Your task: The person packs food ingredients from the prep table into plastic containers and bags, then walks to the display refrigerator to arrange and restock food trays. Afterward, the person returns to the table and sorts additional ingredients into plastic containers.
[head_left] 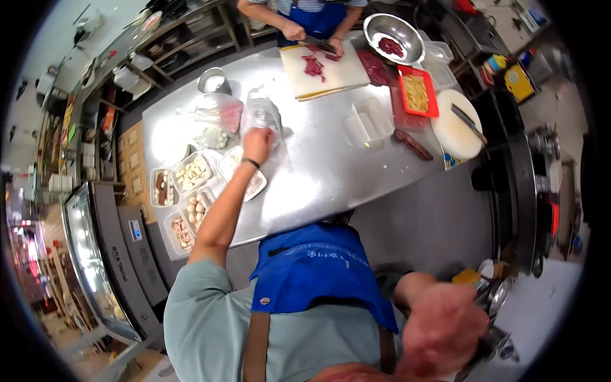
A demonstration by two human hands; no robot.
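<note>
Resting at the near end of a clear plastic bag (262,105), my left hand (258,145) has its fingers curled down, though I cannot tell whether they pinch the plastic or only touch it. The bag lies on the metal desk (305,172), left of its middle. Just left of it sits a second plastic bag (229,116) with something pinkish-red inside, and beyond that a metal pot (213,81).

Below my forearm is a white tray (263,181), partly covered by my arm. Further left, plastic containers (170,230) stand close together, holding pale pieces (192,173), round brownish balls (195,208) and sliced bits (182,234).

My right hand (442,328) is off the desk, near my side and close to the camera; it is too blurred for me to tell how its fingers stand.

Across from me, a co-worker has one hand (293,30) on a knife and the other hand (336,48) at the red meat (313,65) on a cutting board (299,79). To the right are a metal bowl (382,28), a red tray (433,102) of yellow strips (416,93), and a round board (449,137) with another knife (466,118) lying across it.
</note>
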